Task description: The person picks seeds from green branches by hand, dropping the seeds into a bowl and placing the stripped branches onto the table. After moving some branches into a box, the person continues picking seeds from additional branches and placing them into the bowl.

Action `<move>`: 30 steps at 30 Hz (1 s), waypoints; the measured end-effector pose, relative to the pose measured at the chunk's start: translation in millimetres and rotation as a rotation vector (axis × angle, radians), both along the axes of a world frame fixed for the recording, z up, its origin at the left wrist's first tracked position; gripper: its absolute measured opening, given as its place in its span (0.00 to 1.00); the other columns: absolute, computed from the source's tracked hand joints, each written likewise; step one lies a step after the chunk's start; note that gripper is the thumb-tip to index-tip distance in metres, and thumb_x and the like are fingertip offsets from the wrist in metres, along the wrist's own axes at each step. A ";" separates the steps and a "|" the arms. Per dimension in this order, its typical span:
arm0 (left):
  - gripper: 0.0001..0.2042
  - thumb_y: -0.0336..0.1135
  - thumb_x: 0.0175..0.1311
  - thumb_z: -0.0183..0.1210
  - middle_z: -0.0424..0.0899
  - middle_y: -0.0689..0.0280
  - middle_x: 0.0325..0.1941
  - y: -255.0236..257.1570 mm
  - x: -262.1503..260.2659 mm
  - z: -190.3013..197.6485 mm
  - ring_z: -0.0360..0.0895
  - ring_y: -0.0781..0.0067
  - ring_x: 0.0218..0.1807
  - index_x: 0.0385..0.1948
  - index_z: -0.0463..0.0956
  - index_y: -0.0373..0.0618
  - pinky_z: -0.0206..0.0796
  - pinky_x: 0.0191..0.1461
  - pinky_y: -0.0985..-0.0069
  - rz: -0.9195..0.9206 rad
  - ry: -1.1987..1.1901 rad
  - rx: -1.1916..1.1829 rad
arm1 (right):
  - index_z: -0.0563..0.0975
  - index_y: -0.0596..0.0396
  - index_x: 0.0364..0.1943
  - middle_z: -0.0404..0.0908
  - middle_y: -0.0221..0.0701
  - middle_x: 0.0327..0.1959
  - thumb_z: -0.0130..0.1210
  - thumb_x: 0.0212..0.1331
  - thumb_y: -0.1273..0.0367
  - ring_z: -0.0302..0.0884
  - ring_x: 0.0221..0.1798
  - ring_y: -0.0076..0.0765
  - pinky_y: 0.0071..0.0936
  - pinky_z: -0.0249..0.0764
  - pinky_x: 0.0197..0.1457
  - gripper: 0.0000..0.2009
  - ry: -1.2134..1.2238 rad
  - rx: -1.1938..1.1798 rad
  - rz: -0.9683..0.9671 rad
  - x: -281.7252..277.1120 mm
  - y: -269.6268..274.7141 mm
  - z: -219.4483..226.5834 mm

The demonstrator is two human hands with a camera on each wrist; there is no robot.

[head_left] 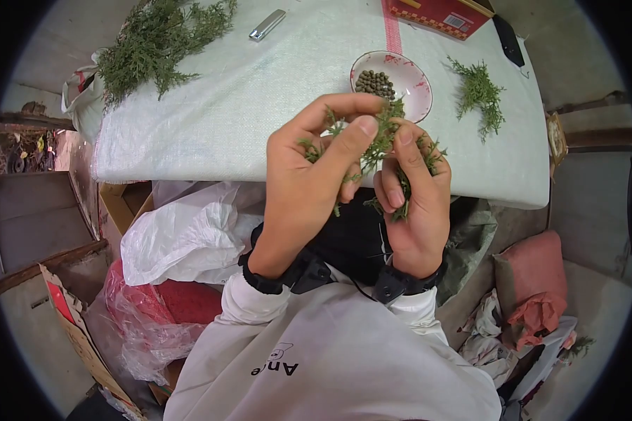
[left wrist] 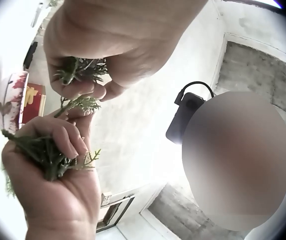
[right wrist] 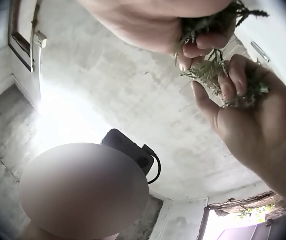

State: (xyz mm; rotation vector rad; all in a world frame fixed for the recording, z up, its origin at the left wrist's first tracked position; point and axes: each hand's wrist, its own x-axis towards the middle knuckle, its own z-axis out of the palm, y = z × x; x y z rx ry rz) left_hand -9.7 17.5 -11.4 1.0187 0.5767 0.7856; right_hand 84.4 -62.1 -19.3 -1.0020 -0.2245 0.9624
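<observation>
In the head view both hands meet over the table's near edge, in front of a bowl. My left hand [head_left: 302,168] pinches a leafy evergreen sprig [head_left: 379,144] between thumb and forefinger, with more greenery tucked under its curled fingers. Beside it, my right hand [head_left: 425,189] holds a bunch of cut sprigs [head_left: 403,184] in its palm, thumb and fingertips at the same pinched sprig. The right wrist view shows greenery [right wrist: 210,27] poking out of the right fist. Just beyond the fingers stands the white bowl [head_left: 420,84] with small round brownish berries [head_left: 375,83] in it.
White woven sheeting [head_left: 225,119] covers the table. A large heap of evergreen branches [head_left: 161,49] lies far left, near a nail clipper [head_left: 267,25]. To the right are a smaller sprig [head_left: 479,98], a red box [head_left: 446,15] and a black phone-like object [head_left: 508,41]. Plastic bags [head_left: 189,235] crowd below.
</observation>
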 end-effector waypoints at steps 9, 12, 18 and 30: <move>0.13 0.30 0.64 0.55 0.76 0.67 0.34 6.1 -11.2 1.9 0.64 0.88 0.20 0.47 0.74 0.33 0.54 0.19 0.88 -0.014 0.065 0.140 | 0.76 0.58 0.46 0.76 0.25 0.28 0.55 0.67 0.66 0.60 0.15 0.14 0.14 0.54 0.17 0.11 -0.052 0.073 0.010 -0.1 -3.6 -3.4; 0.16 0.30 0.63 0.49 0.74 0.62 0.42 8.4 -12.4 -2.0 0.66 0.83 0.25 0.50 0.71 0.30 0.55 0.19 0.87 -0.037 -0.028 0.078 | 0.76 0.58 0.46 0.78 0.28 0.29 0.54 0.66 0.66 0.61 0.15 0.15 0.15 0.56 0.18 0.11 -0.040 0.082 0.003 5.8 -6.4 -0.5; 0.27 0.34 0.54 0.42 0.68 0.57 0.48 17.8 -9.9 -15.8 0.67 0.76 0.36 0.57 0.63 0.26 0.56 0.18 0.86 -0.080 -0.242 -0.081 | 0.71 0.55 0.45 0.75 0.28 0.27 0.47 0.68 0.62 0.61 0.17 0.16 0.15 0.56 0.18 0.11 0.012 0.111 0.090 27.2 -4.4 -7.5; 0.35 0.30 0.42 0.42 0.66 0.53 0.57 20.8 -11.3 -10.2 0.69 0.76 0.36 0.61 0.58 0.27 0.57 0.18 0.88 -0.176 -0.320 -0.061 | 0.77 0.57 0.40 0.71 0.18 0.24 0.59 0.62 0.67 0.62 0.25 0.10 0.09 0.56 0.24 0.08 -0.744 -0.077 0.227 7.7 12.8 15.9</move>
